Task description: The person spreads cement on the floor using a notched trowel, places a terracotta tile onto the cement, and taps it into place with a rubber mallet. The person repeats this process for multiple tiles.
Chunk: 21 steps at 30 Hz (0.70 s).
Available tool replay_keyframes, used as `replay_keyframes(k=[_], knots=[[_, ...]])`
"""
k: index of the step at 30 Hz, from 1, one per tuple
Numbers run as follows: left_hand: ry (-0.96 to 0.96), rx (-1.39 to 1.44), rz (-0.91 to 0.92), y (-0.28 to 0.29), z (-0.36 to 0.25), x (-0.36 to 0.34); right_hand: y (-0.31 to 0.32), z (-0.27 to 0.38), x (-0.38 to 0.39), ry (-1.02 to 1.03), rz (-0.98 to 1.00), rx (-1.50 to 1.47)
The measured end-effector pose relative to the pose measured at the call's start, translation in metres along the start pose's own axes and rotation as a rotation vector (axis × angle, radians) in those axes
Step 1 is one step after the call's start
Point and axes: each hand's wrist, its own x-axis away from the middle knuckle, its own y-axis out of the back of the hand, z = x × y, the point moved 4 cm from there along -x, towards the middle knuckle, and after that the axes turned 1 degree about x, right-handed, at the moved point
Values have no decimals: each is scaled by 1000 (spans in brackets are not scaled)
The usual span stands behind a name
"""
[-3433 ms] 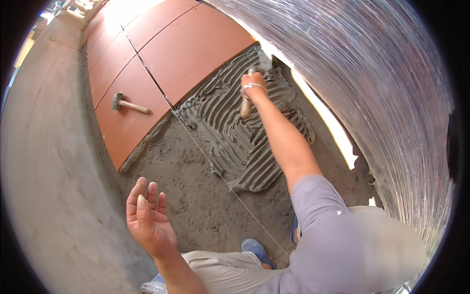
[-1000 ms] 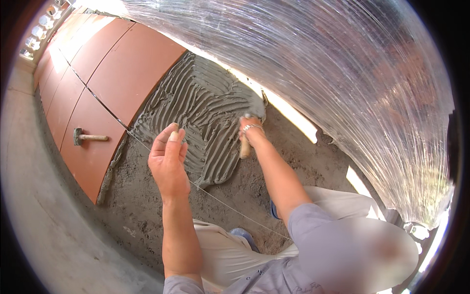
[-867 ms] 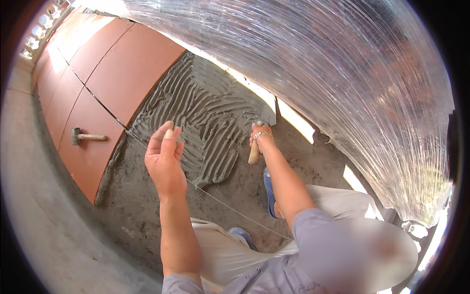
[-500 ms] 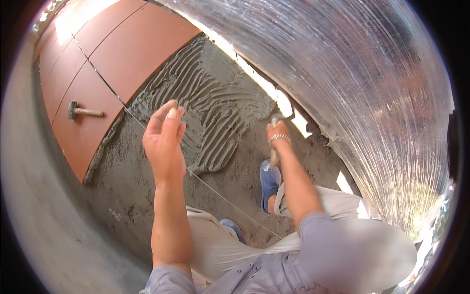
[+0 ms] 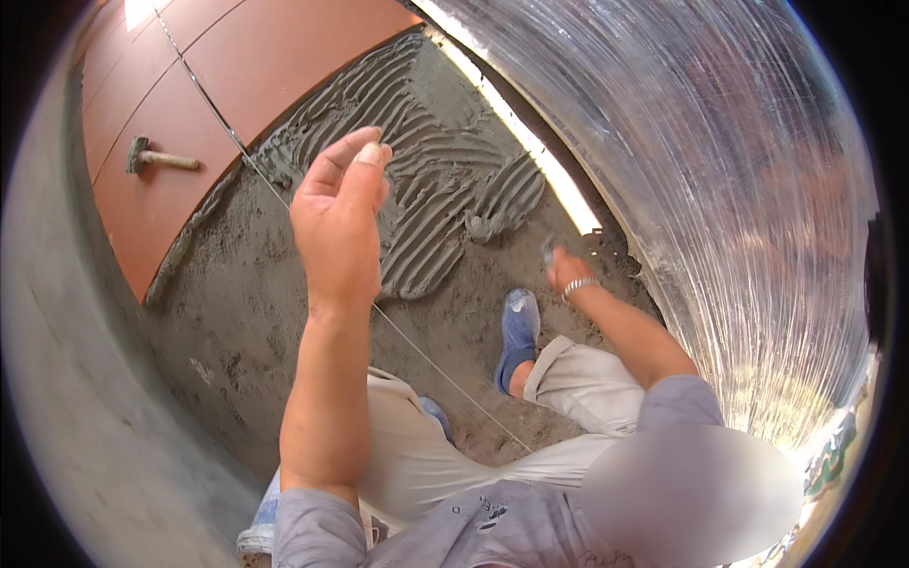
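Observation:
My left hand [image 5: 343, 222] is raised over the ridged grey mortar [image 5: 431, 237], thumb and fingertips pinched together. Whatever sits between those fingertips, if anything, is too small to make out. Low over the ground at the right, my right hand [image 5: 566, 272], with a bracelet at its wrist, is closed on a hand tool [image 5: 548, 252]. Only a small grey end of this tool shows, blurred, so its kind is unclear. The mortar carries curved comb lines, with a smoother patch at its far end and a lump near its right edge.
Reddish tiles [image 5: 284, 62] lie at the far left; on one rests a hammer [image 5: 170, 161] with a wooden handle. A taut string [image 5: 445, 374] crosses the ground. A curved wall [image 5: 57, 350] borders the left, and a shiny sheet [image 5: 701, 189] rises at the right. My blue shoe [image 5: 519, 331] stands near the mortar.
My right hand has moved rightward, away from the mortar, and its tool's wooden handle no longer shows. My left hand stays pinched, slightly higher in the picture. The whole view has shifted a little.

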Motion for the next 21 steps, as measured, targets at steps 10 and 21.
replay_keyframes(k=[10,21], knots=[[-56,2,-57,23,-9,4,3,69,4,362,157,174],[-103,0,-134,41,-15,8,30,160,-67,607,124,336]])
